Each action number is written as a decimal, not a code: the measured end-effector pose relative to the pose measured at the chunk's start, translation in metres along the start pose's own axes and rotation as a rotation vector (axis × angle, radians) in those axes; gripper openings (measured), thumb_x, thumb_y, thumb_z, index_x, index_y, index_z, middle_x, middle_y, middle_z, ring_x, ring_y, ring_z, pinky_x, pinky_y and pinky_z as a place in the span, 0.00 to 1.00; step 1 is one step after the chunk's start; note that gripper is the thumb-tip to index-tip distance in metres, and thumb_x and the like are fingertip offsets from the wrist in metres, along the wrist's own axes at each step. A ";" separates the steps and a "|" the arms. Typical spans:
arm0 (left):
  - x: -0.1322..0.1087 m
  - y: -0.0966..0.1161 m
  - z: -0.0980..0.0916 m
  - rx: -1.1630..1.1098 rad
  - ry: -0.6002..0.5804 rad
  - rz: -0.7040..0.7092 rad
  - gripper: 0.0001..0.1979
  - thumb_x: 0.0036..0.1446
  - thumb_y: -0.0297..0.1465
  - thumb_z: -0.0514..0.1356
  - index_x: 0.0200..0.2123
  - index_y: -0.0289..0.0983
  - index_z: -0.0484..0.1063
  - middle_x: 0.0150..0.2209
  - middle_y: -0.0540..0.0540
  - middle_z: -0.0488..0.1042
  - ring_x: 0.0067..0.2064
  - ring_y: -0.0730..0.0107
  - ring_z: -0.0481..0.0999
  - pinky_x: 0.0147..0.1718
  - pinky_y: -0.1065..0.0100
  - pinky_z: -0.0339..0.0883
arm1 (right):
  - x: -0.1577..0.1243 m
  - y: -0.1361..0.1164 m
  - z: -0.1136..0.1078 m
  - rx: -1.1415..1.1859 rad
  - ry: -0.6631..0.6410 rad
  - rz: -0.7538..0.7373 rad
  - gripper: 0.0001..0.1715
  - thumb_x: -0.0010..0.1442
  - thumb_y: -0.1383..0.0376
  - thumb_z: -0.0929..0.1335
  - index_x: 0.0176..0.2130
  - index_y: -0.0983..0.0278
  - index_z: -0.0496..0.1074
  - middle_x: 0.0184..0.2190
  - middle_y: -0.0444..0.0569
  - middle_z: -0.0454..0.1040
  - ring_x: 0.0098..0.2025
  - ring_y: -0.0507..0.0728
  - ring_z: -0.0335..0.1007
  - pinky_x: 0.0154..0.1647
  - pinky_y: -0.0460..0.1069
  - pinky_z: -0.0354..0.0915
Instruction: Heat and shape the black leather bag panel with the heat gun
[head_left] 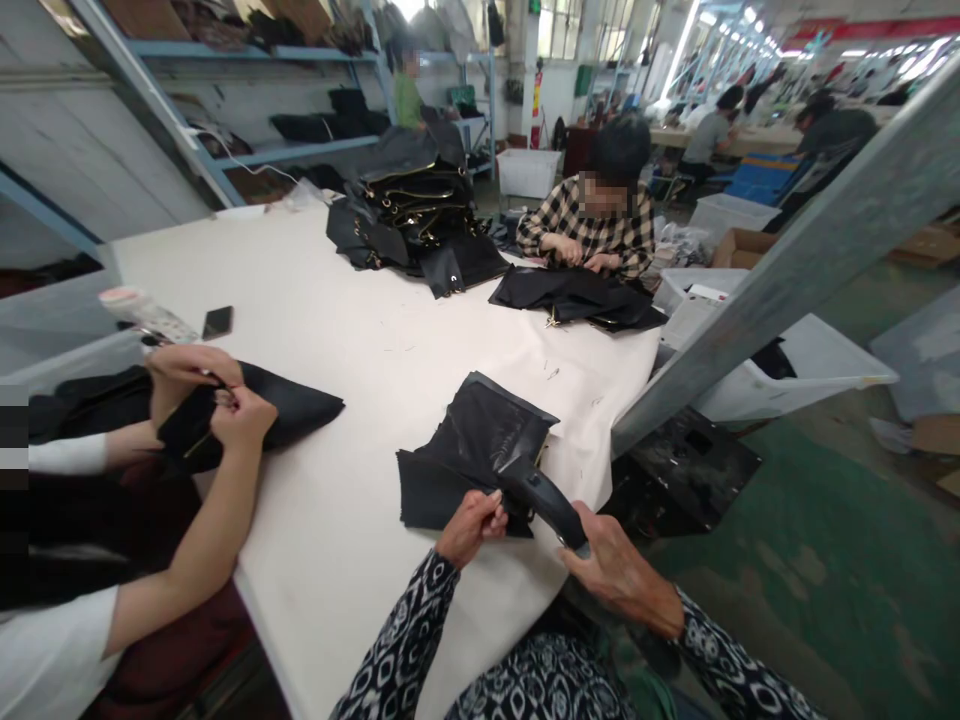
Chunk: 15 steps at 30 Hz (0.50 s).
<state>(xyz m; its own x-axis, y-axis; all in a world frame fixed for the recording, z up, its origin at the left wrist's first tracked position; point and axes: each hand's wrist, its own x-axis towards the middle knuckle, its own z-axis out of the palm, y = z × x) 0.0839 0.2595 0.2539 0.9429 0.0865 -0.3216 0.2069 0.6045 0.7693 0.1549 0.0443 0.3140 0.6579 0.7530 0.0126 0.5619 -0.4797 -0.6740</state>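
A black bag (pixel 480 430), its layers spread and creased, lies on the white table in front of me. My left hand (pixel 472 524) is closed in a pinch at the bag's near edge. What sits between its fingertips is too small to make out. Wrapped round the handle of a black curved hand tool (pixel 546 500) is my right hand (pixel 616 562). The tool's wide head rests over or against the right side of the bag; its exact kind is unclear.
A co-worker's hands (pixel 225 395) work on black material at the left. Another person sits across behind a black piece (pixel 577 295). Black bags (pixel 420 215) are piled at the back. A phone (pixel 218 321) lies left; a slanted metal post (pixel 750 300) stands right.
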 end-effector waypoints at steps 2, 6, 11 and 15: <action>-0.002 -0.008 0.005 0.041 -0.007 0.001 0.23 0.54 0.44 0.58 0.16 0.35 0.61 0.13 0.56 0.54 0.17 0.82 0.49 0.21 0.71 0.45 | 0.007 -0.008 -0.004 -0.021 -0.010 0.019 0.17 0.56 0.61 0.63 0.45 0.65 0.68 0.38 0.56 0.74 0.39 0.62 0.70 0.45 0.55 0.66; -0.007 -0.019 0.002 0.142 0.043 0.016 0.24 0.53 0.47 0.57 0.16 0.35 0.61 0.14 0.55 0.55 0.17 0.81 0.50 0.20 0.71 0.43 | 0.016 -0.027 -0.024 0.044 -0.036 0.160 0.13 0.55 0.61 0.64 0.40 0.65 0.68 0.25 0.46 0.71 0.27 0.56 0.67 0.31 0.49 0.65; -0.017 -0.016 -0.015 0.343 0.099 0.031 0.26 0.54 0.47 0.56 0.15 0.34 0.65 0.14 0.50 0.62 0.17 0.78 0.56 0.19 0.71 0.44 | 0.009 -0.038 -0.049 0.064 -0.084 0.255 0.13 0.54 0.62 0.63 0.38 0.66 0.68 0.28 0.47 0.73 0.29 0.57 0.68 0.31 0.49 0.64; -0.025 -0.017 -0.032 0.453 0.196 0.077 0.26 0.53 0.49 0.56 0.14 0.35 0.65 0.14 0.49 0.65 0.18 0.74 0.61 0.21 0.70 0.53 | 0.001 -0.037 -0.057 0.044 -0.109 0.305 0.16 0.53 0.59 0.62 0.37 0.68 0.68 0.30 0.50 0.74 0.32 0.59 0.70 0.33 0.50 0.64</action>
<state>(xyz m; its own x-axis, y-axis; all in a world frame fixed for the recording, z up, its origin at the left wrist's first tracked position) 0.0486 0.2728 0.2315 0.9022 0.2910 -0.3184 0.2717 0.1898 0.9435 0.1635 0.0373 0.3812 0.7339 0.6223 -0.2723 0.3231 -0.6724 -0.6660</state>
